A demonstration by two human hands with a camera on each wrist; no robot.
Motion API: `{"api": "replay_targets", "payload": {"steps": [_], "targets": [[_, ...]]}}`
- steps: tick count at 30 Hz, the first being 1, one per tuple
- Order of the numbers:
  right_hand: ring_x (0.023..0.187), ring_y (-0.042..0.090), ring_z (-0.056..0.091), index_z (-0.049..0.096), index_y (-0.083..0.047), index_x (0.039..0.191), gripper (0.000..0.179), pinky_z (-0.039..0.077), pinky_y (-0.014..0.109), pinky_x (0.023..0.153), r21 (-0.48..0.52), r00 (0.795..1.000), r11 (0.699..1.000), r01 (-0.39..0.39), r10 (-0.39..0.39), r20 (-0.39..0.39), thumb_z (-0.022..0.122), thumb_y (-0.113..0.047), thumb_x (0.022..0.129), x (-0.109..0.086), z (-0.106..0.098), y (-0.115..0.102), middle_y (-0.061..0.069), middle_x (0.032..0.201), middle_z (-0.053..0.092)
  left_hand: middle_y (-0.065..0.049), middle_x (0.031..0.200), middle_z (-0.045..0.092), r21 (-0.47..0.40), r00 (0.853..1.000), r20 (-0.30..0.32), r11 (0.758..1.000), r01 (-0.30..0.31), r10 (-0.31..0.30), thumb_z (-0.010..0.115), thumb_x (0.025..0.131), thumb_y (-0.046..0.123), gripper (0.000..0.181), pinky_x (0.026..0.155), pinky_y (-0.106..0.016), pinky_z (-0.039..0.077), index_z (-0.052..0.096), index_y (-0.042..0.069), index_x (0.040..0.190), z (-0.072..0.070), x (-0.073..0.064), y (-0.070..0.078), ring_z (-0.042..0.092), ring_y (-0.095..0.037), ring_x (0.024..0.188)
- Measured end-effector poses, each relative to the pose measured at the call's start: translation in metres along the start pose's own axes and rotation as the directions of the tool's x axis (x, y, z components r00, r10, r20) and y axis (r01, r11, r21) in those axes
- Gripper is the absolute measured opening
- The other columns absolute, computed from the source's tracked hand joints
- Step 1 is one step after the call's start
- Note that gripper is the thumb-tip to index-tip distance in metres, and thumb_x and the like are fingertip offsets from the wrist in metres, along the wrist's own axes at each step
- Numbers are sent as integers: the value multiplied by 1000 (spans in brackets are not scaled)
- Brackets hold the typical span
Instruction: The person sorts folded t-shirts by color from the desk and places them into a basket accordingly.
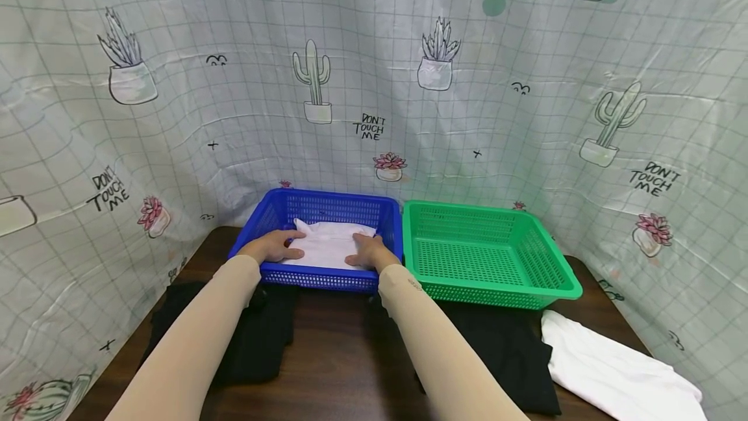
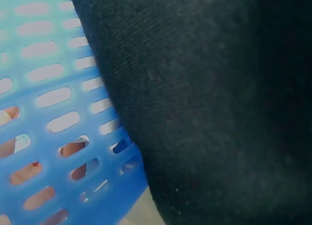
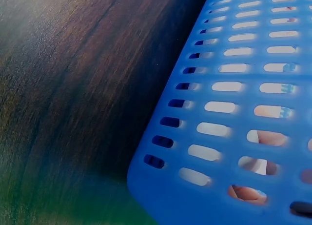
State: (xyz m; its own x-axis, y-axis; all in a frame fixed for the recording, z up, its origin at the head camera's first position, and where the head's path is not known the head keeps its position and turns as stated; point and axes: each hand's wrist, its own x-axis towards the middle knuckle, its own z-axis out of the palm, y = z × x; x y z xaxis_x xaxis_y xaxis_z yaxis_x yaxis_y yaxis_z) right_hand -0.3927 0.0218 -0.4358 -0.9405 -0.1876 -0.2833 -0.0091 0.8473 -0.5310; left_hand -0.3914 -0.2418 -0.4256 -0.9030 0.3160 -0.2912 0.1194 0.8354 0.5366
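Observation:
A folded white cloth [image 1: 330, 243] lies inside the blue basket [image 1: 333, 278]. My left hand [image 1: 273, 246] reaches over the basket's left side and rests on the cloth's left edge, thumb and index finger lying across the top. At the opposite edge, my right hand [image 1: 371, 252] touches the cloth the same way, its thumb pointing inward. Both wrist views look through the slotted wall of the blue basket [image 2: 46, 95], [image 3: 229, 103]; parts of fingers show behind the slots. The outer fingers are partly hidden by the cloth and rim.
A green basket [image 1: 497, 294] stands right of the blue one. Black cloth [image 1: 257, 349] lies at the left of the brown table [image 1: 333, 356], another black cloth [image 1: 502, 349] in front of the green basket. A white cloth [image 1: 619, 369] lies far right. A patterned curtain [image 1: 362, 31] hangs behind.

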Motion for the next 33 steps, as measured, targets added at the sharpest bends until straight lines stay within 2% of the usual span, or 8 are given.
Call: {"api": "replay_targets", "payload": {"steps": [5,12,17,19,21,24,27,33], "targets": [[162,43,15,34,-23,169,77,24,65,125,-20,1000,1000,4,-4,-4,72,-36,102,3,3,2,22,175,20,-33,163,38,15,1000,-7,1000,6,-6,63,109,32,64,123,-65,30,41,6,163,1,3,-4,35,-51,151],[162,44,16,35,-21,168,77,26,64,125,-31,1000,999,26,-26,5,72,-34,103,4,2,3,22,174,22,-33,162,39,123,1000,-24,992,13,-10,65,107,34,65,122,-65,30,44,4,161,0,1,1,34,-52,151],[160,43,22,38,-16,167,74,30,59,125,-195,995,975,103,-103,13,72,-33,103,2,-4,-2,14,170,38,-34,164,36,195,999,-37,980,46,-39,66,107,34,67,124,-63,28,43,2,161,-4,-1,11,30,-52,154],[159,42,25,38,-16,166,74,32,56,125,-271,991,953,136,-133,26,72,-34,103,-2,-9,-5,13,168,42,-34,163,38,196,997,-64,980,47,-35,68,105,35,69,123,-63,30,44,1,160,-7,-3,13,32,-53,153],[159,41,27,38,-16,166,75,33,55,124,-325,985,930,172,-166,47,72,-35,103,-9,-18,-7,16,168,40,-34,157,45,203,993,-121,979,22,3,71,102,33,68,120,-64,36,49,0,157,-11,-7,16,39,-53,148],[159,39,28,40,-16,166,72,34,54,124,-349,970,905,241,-237,55,72,-34,103,-24,-38,-8,19,168,39,-32,139,61,190,974,-214,981,-34,75,74,100,29,63,106,-60,50,55,-3,151,-20,-15,24,58,-48,128],[155,38,36,44,-15,164,68,38,54,122,-330,938,881,339,-342,52,70,-35,105,-47,-68,-6,20,165,44,-28,123,67,166,943,-304,982,-88,136,74,100,23,55,92,-55,55,59,-4,146,-29,-25,39,63,-41,108],[125,33,65,45,-14,163,66,53,50,104,-246,856,825,508,-516,36,68,-38,106,-109,-126,30,18,152,54,-25,132,66,97,907,-367,978,-183,206,69,105,26,51,96,-57,55,58,4,150,-33,-46,78,64,-41,119]]}}
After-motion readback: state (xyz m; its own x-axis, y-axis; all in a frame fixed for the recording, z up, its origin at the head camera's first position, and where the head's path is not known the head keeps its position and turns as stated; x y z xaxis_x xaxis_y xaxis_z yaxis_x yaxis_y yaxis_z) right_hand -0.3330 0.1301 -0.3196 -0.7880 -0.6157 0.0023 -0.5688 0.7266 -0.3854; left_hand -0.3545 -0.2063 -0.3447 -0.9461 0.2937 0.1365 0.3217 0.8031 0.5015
